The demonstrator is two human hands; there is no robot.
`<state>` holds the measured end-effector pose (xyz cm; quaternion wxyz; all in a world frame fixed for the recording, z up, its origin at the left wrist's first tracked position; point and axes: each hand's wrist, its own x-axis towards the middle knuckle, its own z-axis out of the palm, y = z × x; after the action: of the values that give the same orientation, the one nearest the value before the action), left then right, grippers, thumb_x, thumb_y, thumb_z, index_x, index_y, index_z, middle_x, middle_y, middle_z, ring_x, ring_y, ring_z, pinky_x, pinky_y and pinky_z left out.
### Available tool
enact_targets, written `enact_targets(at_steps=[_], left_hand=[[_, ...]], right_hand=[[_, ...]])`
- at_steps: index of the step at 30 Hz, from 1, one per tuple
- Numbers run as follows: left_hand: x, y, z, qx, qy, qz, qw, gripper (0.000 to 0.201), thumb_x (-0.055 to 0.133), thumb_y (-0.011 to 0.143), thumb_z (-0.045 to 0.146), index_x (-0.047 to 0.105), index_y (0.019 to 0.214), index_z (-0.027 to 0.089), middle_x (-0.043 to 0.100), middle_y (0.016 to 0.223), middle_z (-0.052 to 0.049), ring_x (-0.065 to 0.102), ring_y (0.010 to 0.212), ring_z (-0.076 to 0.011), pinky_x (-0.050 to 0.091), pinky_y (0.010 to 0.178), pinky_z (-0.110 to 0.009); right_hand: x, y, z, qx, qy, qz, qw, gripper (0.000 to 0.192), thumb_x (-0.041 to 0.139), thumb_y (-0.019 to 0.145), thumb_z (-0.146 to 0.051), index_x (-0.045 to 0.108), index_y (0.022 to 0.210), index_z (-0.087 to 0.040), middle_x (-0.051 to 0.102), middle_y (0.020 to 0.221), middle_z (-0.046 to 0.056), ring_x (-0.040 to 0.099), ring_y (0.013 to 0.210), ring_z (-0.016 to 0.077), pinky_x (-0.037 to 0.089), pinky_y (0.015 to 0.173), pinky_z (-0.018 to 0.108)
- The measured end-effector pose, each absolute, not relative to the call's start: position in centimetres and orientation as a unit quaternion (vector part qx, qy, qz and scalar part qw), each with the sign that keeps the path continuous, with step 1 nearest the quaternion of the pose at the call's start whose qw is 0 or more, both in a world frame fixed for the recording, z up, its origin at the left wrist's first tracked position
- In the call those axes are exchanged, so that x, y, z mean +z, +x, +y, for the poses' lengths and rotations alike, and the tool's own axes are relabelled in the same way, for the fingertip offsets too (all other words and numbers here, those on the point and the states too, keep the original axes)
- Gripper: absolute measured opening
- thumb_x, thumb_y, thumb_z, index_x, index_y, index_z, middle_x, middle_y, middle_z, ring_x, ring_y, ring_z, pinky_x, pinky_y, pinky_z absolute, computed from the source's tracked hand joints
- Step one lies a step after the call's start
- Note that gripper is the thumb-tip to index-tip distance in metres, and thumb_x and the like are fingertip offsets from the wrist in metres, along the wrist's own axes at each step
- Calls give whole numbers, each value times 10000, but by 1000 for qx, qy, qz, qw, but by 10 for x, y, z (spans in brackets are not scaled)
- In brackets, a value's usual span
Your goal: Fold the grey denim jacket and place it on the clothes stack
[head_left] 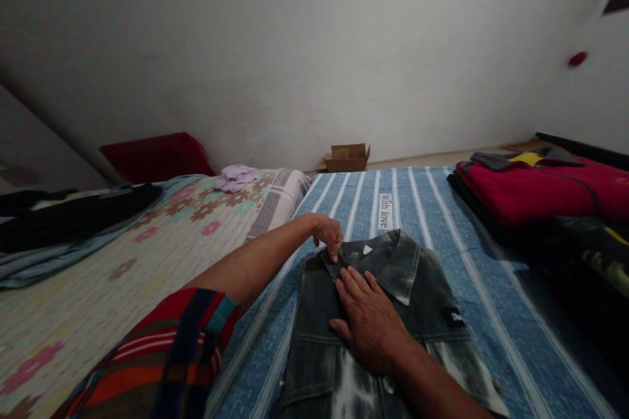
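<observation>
A dark grey-green denim jacket [314, 321] with pale washed patches lies front up and folded on a blue striped bedspread [354, 203]. At the left side of its collar, my left hand [327, 234] is closed, fingertips gripping the collar edge. My right hand [368, 317] lies flat on the jacket's upper front, just below the collar, fingers stretched out. The right collar flap [405, 275] spreads flat, and a small white label shows inside the neck. A black tag [453, 317] sits on the jacket's right side.
Folded clothes with a pink-red garment [540, 190] on top are piled at the right. Beside the bedspread, a floral cover [196, 242] bears dark clothes [88, 209] and a lilac cloth [236, 178]. An open cardboard box [346, 158] stands by the wall.
</observation>
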<state>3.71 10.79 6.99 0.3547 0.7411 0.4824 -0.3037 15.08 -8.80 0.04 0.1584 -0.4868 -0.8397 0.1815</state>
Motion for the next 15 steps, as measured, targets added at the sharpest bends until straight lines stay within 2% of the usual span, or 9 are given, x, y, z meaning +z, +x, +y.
enact_targets(at_steps=[5, 12, 15], left_hand=[[64, 30, 111, -262, 747, 473, 386, 251, 793, 403, 276, 616, 550, 176, 554, 526, 52, 488, 605, -118, 416, 589, -235], [57, 11, 103, -176, 748, 464, 441, 342, 753, 466, 424, 651, 690, 186, 580, 596, 42, 498, 612, -118, 369, 530, -213], [53, 7, 99, -127, 763, 453, 443, 343, 750, 468, 432, 646, 654, 164, 552, 563, 45, 458, 587, -99, 333, 529, -208]], right_hand=[[1, 151, -88, 187, -489, -837, 158, 669, 365, 880, -523, 333, 1396, -100, 179, 1491, 123, 92, 1382, 251, 53, 1116, 450], [4, 152, -89, 190, -489, -836, 161, 658, 384, 878, -517, 348, 1389, -103, 199, 1487, 123, 107, 1379, 256, 69, 1114, 457], [5, 152, -90, 190, -488, -836, 162, 650, 386, 879, -514, 355, 1386, -109, 205, 1486, 121, 112, 1379, 256, 72, 1113, 461]])
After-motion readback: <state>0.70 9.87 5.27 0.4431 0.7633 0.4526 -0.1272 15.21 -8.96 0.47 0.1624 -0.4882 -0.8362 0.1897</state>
